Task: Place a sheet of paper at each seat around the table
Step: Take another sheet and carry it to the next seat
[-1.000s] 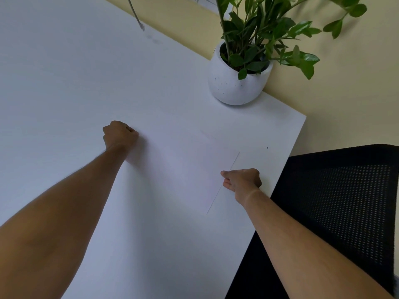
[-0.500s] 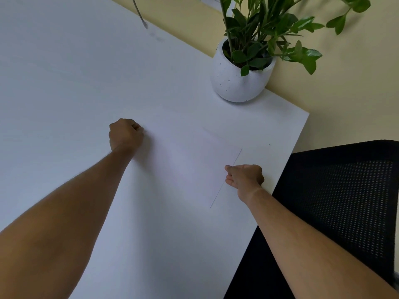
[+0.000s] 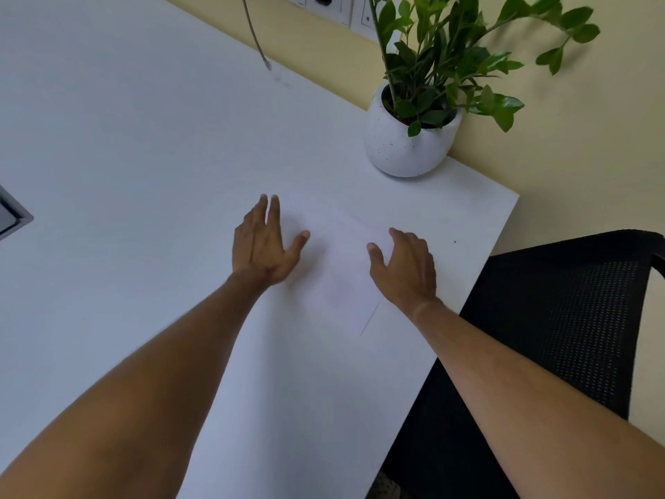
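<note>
Paper: white rectangular paper sheet (image 3: 338, 268) lay flat on white table (image 3: 144, 138), near black mesh chair (image 3: 561, 318).
L hand (image 3: 261, 246): fingers spread wide, at sheet's left edge.
R hand (image 3: 405, 268): fingers relaxed, wide, over right edge.

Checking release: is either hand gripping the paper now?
No. The left hand and right hand are both open, fingers spread over the paper lying flat on the table.

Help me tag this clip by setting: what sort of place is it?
Probably an office or meeting room: a large white table, a black mesh office chair at its edge, wall sockets on the wall behind, and a potted plant as decoration.
</note>
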A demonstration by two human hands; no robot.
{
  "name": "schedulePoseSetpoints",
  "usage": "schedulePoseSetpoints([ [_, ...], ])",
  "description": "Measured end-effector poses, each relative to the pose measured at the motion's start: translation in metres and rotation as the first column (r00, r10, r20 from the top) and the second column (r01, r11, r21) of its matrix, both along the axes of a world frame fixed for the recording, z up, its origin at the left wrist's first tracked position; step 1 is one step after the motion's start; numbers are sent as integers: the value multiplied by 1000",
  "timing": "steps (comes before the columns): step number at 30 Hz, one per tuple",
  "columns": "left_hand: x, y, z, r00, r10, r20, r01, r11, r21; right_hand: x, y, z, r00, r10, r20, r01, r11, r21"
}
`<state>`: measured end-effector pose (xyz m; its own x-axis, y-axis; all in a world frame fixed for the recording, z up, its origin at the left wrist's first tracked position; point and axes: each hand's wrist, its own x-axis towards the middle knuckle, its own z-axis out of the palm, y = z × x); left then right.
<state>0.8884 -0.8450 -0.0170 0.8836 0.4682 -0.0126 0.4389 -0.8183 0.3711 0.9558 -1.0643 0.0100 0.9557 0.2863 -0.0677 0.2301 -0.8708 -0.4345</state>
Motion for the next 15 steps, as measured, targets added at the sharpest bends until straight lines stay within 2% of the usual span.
schedulePoseSetpoints([
  [4, -16, -5, 20, 998, -55, 36, 52, 996, 79, -5, 12, 21, 976, 154, 156, -133, 981, -141],
  [8, -26, -5, 50, 997, -64, 47, 55, 983, 174, -12, 25, 47, 909, 281, 309, -205, 945, -257],
  [15, -56, -6, 108, 995, -33, 99, 0, 950, 313, -25, 40, 100, 790, 431, 437, -299, 892, -339],
])
